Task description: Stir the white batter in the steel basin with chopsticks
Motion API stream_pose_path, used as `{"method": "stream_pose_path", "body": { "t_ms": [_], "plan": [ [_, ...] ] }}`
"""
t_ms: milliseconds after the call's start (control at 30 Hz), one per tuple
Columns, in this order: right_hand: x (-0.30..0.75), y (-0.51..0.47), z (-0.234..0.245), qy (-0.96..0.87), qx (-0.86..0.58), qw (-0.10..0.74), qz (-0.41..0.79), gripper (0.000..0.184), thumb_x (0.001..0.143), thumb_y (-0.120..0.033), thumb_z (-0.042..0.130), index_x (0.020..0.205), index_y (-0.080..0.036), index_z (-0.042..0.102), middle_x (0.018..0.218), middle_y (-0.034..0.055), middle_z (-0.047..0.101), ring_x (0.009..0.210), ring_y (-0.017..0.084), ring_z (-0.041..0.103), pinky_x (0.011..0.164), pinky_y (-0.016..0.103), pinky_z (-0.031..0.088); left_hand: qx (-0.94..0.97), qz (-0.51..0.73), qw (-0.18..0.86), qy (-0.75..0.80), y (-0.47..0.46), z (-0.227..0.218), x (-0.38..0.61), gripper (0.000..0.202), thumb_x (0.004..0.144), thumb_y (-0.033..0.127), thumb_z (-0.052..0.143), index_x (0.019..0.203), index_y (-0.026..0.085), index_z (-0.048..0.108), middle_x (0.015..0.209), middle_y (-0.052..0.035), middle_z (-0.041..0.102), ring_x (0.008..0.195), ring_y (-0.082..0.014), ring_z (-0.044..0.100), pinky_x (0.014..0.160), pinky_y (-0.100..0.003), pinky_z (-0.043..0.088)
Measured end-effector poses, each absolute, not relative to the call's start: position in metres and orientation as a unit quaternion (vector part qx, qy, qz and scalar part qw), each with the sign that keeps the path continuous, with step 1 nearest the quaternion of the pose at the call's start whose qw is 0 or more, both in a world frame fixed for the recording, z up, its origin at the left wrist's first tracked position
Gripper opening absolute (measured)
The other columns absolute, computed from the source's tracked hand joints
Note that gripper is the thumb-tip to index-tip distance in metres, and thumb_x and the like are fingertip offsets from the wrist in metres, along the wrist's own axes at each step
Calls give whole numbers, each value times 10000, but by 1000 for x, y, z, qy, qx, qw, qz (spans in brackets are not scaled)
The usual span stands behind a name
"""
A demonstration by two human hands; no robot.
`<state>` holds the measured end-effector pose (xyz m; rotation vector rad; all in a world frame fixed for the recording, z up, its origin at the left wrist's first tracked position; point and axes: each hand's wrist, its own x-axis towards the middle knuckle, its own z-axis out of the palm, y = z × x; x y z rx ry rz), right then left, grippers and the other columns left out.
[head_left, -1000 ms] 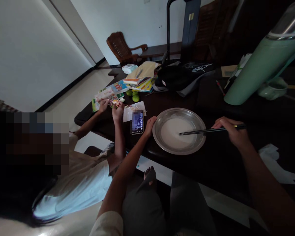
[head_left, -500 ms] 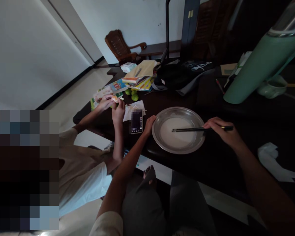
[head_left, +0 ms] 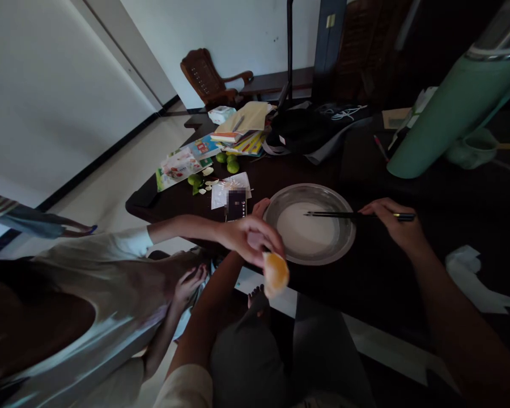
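A round metal basin [head_left: 349,241] holding whitish liquid [head_left: 308,233] rests at the dark table's near edge. My left hand [head_left: 260,208] grips its left rim, partly hidden behind another person's arm. Fingers of my right hand [head_left: 394,224] are closed round a pair of dark chopsticks [head_left: 338,215], whose tips reach over the liquid; whether they touch it I cannot tell. In front of my left forearm, the other person's hand [head_left: 249,239] holds out a piece of peeled orange citrus [head_left: 275,274].
A phone [head_left: 237,202] lies on white paper left of the basin. Green citrus fruits [head_left: 232,165], peel and books [head_left: 242,139] are farther back. A tall green flask [head_left: 446,119] and a cup [head_left: 471,148] stand right; crumpled tissue [head_left: 471,280] lies near my right forearm.
The other person's hand has swung right, bringing the citrus piece across my left forearm. My right hand and the chopsticks have shifted slightly right. The basin stays put.
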<state>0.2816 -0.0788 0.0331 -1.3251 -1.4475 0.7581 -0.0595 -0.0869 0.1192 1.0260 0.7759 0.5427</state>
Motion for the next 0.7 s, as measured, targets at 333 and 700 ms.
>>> {"method": "stream_pose_path", "body": {
  "t_ms": [333,700],
  "plan": [
    [275,-76,27,-617,-514,475,360,261,859,-398,627,683,-242,740,768,26,710,807,210,658,813,361,470,500,-81,846,167,-126,196,-28,420,644,347,900,992,150,771,1010,-51,754,967,-211,742,851,-273,618],
    [263,-73,31,-633,-519,455,350,288,890,-488,603,664,-352,716,821,44,710,897,287,664,920,511,521,550,-7,821,156,-124,189,-35,390,678,423,878,949,171,753,955,-72,764,962,-205,732,857,-272,601]
  ]
}}
